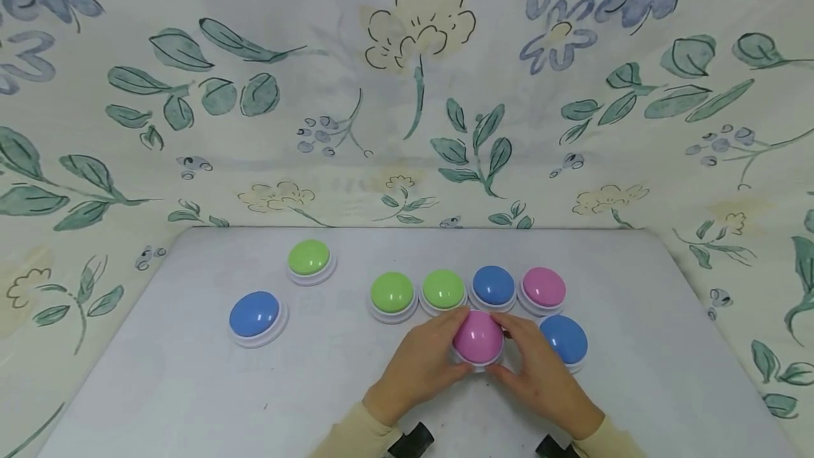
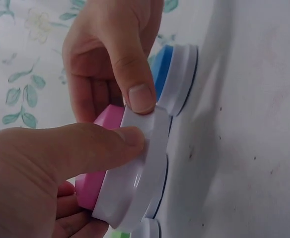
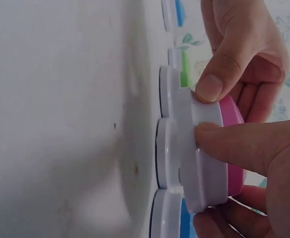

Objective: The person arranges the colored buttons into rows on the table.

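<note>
Both hands grip one pink push button (image 1: pixel 478 337) with a white round base. In the head view my left hand (image 1: pixel 425 355) holds its left side and my right hand (image 1: pixel 539 366) its right side. Both thumbs press the near side of the white base (image 2: pixel 130 183) in the left wrist view, while the other fingers curl round the far side. The right wrist view has this button (image 3: pixel 204 163) raised off the table surface. Just behind it stand a green button (image 1: pixel 444 289) and a blue button (image 1: pixel 493 285).
Further along that row are another green button (image 1: pixel 391 292) and a pink button (image 1: pixel 543 287). A blue button (image 1: pixel 564 339) sits beside my right hand, partly covered. To the left lie a green button (image 1: pixel 309 257) and a blue button (image 1: pixel 254 314) on the white table (image 1: pixel 191 401). Flowered cloth (image 1: pixel 356 126) hangs behind.
</note>
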`<state>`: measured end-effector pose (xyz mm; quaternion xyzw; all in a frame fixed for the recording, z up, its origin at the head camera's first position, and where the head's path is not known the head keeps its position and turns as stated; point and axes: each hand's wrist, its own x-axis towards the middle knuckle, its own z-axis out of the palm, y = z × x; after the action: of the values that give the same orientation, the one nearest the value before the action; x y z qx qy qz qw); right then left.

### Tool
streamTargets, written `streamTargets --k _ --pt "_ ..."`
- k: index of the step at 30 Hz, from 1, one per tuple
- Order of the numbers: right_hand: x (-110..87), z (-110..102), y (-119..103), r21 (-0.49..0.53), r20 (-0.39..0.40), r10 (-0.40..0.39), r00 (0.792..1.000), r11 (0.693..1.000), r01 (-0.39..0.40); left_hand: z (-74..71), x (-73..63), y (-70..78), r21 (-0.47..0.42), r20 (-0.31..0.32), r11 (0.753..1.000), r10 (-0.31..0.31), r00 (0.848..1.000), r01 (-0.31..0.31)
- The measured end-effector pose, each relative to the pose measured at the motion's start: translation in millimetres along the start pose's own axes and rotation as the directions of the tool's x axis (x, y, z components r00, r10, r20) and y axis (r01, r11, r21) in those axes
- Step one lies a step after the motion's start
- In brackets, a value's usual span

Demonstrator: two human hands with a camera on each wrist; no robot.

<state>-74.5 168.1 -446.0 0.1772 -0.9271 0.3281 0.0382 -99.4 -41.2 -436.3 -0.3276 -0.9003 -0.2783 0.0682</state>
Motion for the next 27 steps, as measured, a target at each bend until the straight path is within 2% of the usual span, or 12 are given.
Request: streamTargets --k 11,19,27 --pt "3.0 -8 3 -0.077 0.024 -0.008 1.000 0.997 0.010 13.4 8.0 6.8 0.033 -0.006 0.999 -0.019 1.000 0.019" --pt "1.7 -12 0 -0.153 0.067 0.035 0.997 0.988 -0.024 21.8 10.1 7.9 0.034 0.001 0.999 -0.029 1.000 0.029" --pt "0.2 -11 1 -0.205 0.042 -0.013 0.999 0.979 0.022 27.3 13.3 8.9 0.027 -0.002 0.999 -0.030 1.000 0.030"
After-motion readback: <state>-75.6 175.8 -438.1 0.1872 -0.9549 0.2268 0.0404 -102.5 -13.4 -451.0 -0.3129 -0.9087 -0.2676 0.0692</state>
